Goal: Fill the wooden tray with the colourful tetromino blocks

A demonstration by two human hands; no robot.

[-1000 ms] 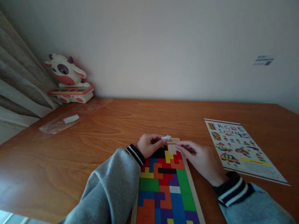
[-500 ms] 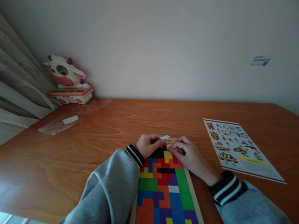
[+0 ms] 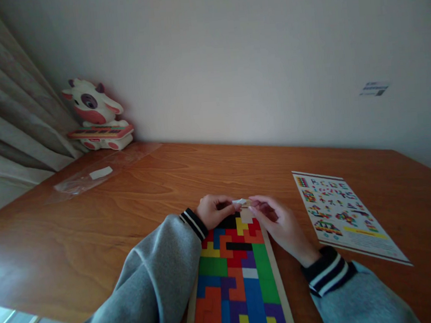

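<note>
My left hand [image 3: 217, 210] is closed at the far left corner of a block puzzle board [image 3: 280, 281], thumb and fingers pinching a small white piece [image 3: 239, 201]. My right hand [image 3: 279, 221] sits at the far right corner, its thumb and fingers bent toward the right end of that piece. Whether they grip it is hard to make out. Multicoloured blocks, with black and white ones among them, fill most of the pale wooden frame. Just below the fingertips, a pale patch [image 3: 246, 215] shows in the board; I cannot tell bare wood from a white block.
A printed pattern sheet [image 3: 350, 215] lies right of the board on the wooden table [image 3: 201, 168]. Toward the back left are a clear plastic bag [image 3: 77, 183] with a white slip and a cow-shaped toy keyboard [image 3: 98, 116]. A curtain [image 3: 10, 109] hangs at the left.
My right hand has shifted slightly up and right, uncovering more of the pale patch. The white piece between the hands now lies flatter. My left hand has barely moved.
</note>
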